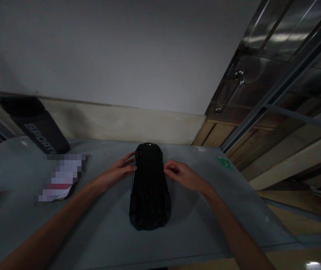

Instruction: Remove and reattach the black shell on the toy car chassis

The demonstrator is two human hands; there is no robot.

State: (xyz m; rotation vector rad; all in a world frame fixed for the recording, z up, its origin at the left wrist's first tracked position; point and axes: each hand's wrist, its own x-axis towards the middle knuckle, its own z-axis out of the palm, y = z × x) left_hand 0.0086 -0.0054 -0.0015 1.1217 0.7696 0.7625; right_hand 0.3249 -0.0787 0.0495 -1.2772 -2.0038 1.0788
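A toy car (pixel 150 187) lies upside down on the grey table, its black underside facing up and a small red spot showing near the wider end. My left hand (pixel 119 170) rests against the car's left side, with its fingers stretched out and apart and the thumb touching the edge. On the opposite side, my right hand (pixel 181 174) is at the car's right edge, thumb and fingers curled together in a pinch. Whatever may be between those fingertips is hidden or too small to name.
A dark bottle (pixel 40 127) marked "SPORT" leans at the left, beside a partly blurred flat packet (pixel 64 178). A small green wrapper (pixel 226 162) lies near the right edge of the table (pixel 106 232). Behind is a wall; a metal frame (pixel 244 127) stands right.
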